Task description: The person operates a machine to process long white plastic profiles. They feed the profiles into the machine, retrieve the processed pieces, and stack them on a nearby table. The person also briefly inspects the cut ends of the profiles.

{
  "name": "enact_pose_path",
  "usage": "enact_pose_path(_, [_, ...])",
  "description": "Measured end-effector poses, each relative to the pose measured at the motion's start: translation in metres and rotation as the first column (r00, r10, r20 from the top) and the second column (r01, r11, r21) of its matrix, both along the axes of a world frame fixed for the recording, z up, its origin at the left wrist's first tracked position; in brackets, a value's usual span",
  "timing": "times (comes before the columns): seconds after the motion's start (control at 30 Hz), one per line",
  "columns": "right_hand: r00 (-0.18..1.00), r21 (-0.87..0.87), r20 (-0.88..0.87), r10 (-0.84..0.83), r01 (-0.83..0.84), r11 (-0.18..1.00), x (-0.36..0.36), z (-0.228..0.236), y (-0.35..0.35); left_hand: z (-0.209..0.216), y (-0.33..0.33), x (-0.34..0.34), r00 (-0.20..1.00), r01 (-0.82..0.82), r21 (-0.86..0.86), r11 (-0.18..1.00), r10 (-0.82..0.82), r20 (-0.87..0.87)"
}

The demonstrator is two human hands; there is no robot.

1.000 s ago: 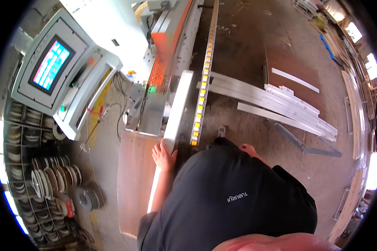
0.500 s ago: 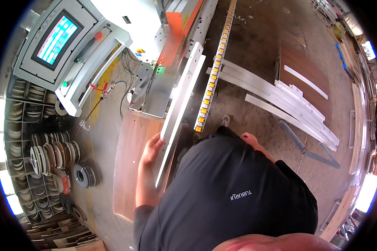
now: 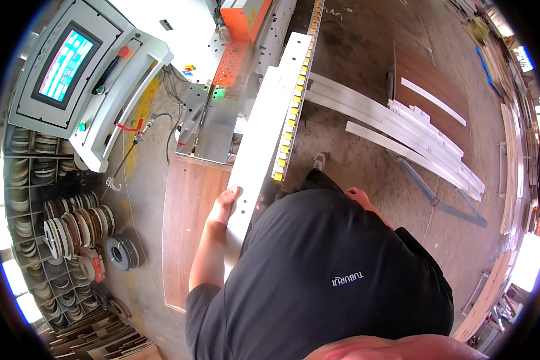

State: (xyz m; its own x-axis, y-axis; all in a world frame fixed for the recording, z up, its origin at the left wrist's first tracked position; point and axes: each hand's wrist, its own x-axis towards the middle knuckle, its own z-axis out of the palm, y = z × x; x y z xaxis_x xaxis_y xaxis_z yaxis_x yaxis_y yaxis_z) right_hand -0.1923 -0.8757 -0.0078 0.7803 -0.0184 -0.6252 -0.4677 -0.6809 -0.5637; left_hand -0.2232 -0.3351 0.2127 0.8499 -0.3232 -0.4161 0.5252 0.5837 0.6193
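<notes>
A long white board with small drilled holes runs from beside my torso toward the machine, its broad face turned up. My left hand is closed on its left edge, fingertips on top. A second white length with holes shows past its far right side; I cannot tell whether the two are joined. Close to my waist, my right hand has its fingers curled, partly hidden behind my black shirt; whatever it holds, if anything, does not show. To the board's right runs a rail with yellow rollers.
At left stands a grey control panel with a lit screen, beside the machine's orange guard. A brown wooden panel lies under the board's near end. Several white strips rest on the right. Banding rolls fill a rack.
The white board has tipped from its narrow edge to show its broad face, and its far end now reaches over the roller rail. My left hand still grips it. My right hand has barely moved.
</notes>
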Motion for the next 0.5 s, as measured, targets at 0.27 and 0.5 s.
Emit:
enact_pose_path(0.27, [0.999,-0.037,0.025,0.041,-0.040,0.999,-0.002,-0.007,0.002,-0.005,0.000,0.001,0.999,0.028,0.033,0.999,-0.027,-0.031])
enact_pose_path(0.5, [1.000,-0.020,-0.001,0.024,-0.024,1.000,0.001,-0.007,0.007,-0.003,0.005,-0.005,0.999,0.011,0.075,0.997,-0.008,-0.038])
